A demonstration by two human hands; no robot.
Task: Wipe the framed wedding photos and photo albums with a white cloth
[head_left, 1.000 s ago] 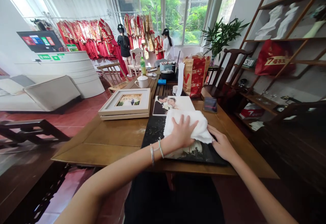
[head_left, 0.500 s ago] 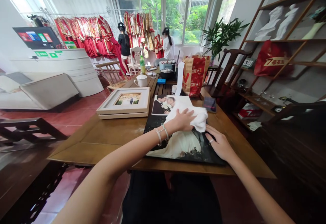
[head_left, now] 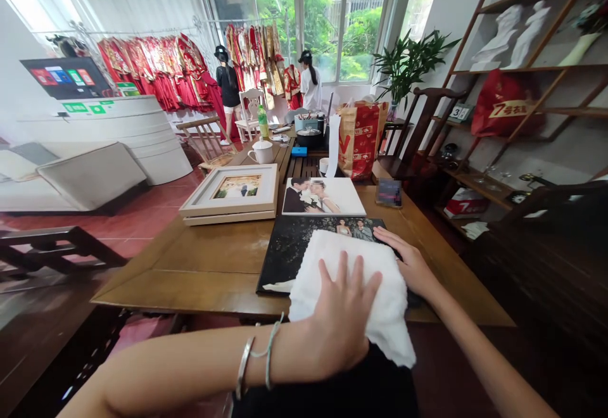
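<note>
My left hand (head_left: 344,304) presses flat with spread fingers on a white towel (head_left: 308,259). The towel lies over the right part of a dark photo panel (head_left: 285,250), and its lower corner hangs past the table's front edge. Above the towel, two small figures in the panel's picture show. My right hand (head_left: 415,269) rests along the panel's right edge, fingers stretched out, its thumb partly hidden by the towel. Just behind the dark panel lies a white photo panel (head_left: 349,197) with a couple on it.
On the wooden table (head_left: 190,266) are stacked light frames (head_left: 204,199), a white lidded mug (head_left: 262,151), a small dark block (head_left: 388,192) and a red-and-tan paper bag (head_left: 361,142). A dark wooden chair (head_left: 427,126) stands right. Two people stand by the clothes racks.
My left hand has drawn the towel toward me and spread it wider, down to the panel's near edge. The white photo panel behind is uncovered. My right hand stays at the panel's right edge.
</note>
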